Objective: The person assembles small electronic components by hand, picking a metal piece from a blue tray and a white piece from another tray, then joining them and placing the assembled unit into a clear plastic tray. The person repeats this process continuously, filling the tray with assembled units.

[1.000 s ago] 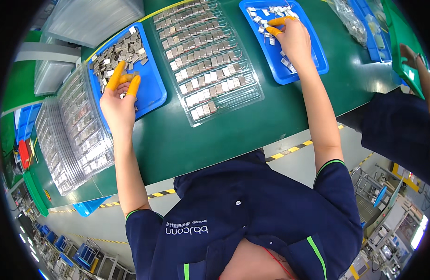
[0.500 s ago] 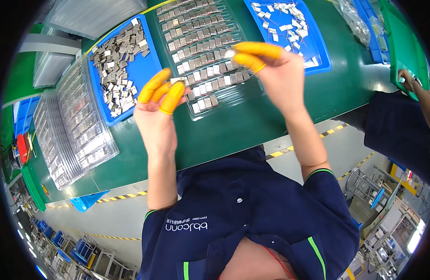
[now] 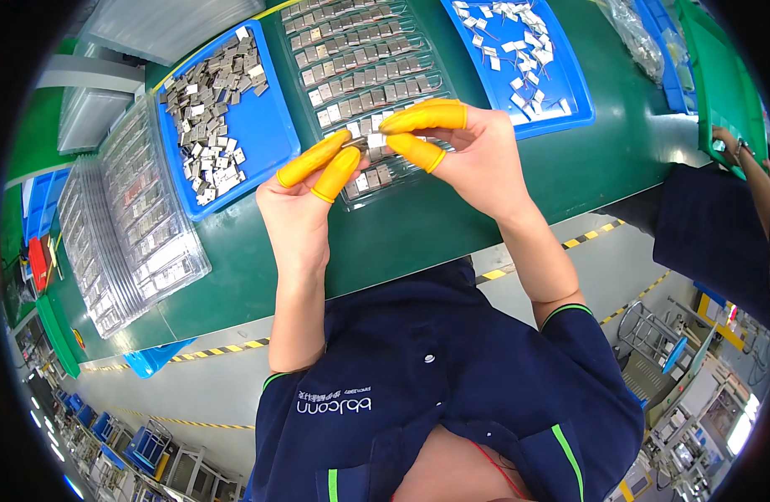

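Note:
Yellow finger cots cover several fingertips of both my hands. My left hand (image 3: 301,201) pinches a small grey metal rectangular piece (image 3: 359,144) between thumb and finger. Just beside it, my right hand (image 3: 477,159) is closed on a small white connector (image 3: 376,140). The two pieces meet or nearly meet; my fingertips partly hide them, so I cannot tell whether they are joined. Both hands hover over the near rows of a clear plastic tray (image 3: 357,203), which holds many small grey and white pieces in rows.
Left of the tray, a blue tray (image 3: 266,134) holds loose grey metal pieces; right, another blue tray (image 3: 573,117) holds white connectors with wires. Stacked clear trays (image 3: 180,280) lie at the left on the green table (image 3: 401,243). Another person's hand (image 3: 728,142) is at the far right.
My right hand has moved left and down from near the right blue tray. My left hand has moved right, so their held pieces now come together over the clear tray.

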Demonstrator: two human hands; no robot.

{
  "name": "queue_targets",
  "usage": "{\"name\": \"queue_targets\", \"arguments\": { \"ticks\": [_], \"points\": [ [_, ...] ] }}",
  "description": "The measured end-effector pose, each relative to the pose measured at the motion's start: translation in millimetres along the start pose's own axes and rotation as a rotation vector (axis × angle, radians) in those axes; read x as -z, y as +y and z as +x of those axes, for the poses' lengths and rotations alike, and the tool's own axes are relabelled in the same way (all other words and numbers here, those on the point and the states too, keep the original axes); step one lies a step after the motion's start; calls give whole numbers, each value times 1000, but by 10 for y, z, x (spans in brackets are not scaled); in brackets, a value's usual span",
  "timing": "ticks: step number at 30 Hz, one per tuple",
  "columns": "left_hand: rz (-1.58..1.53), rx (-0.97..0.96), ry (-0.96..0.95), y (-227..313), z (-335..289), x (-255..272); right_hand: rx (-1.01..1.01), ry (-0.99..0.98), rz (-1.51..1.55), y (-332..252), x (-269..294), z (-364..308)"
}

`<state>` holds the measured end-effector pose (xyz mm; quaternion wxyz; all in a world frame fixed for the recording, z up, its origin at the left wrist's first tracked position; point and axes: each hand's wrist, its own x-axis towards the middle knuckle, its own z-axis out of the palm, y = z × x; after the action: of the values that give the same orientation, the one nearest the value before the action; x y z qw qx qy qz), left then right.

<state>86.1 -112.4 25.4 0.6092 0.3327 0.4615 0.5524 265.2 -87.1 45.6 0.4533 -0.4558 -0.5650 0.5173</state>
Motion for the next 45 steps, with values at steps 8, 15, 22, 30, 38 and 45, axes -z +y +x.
{"name": "queue_targets", "arguments": {
  "ticks": [8, 15, 22, 30, 38, 45],
  "points": [
    [163, -17, -42, 28, -24, 7, 188, -116, -276, -71, 123, 15],
    [261, -41, -46, -18, -88, -23, 190, -128, -489, -130, 112, -46],
    [126, 63, -115, 42, -30, 18, -70, -150, 45, -3, 106, 15],
    [-230, 246, -248, -41, -95, 60, -228, -223, 263, 13, 66, -77],
    [-322, 203, -106, -177, -146, -91, -95, 5, 180, 92, -74, -181],
    [-255, 201, -44, -201, -173, -104, 338, 142, -402, 117, -108, -220]
  ]
}}
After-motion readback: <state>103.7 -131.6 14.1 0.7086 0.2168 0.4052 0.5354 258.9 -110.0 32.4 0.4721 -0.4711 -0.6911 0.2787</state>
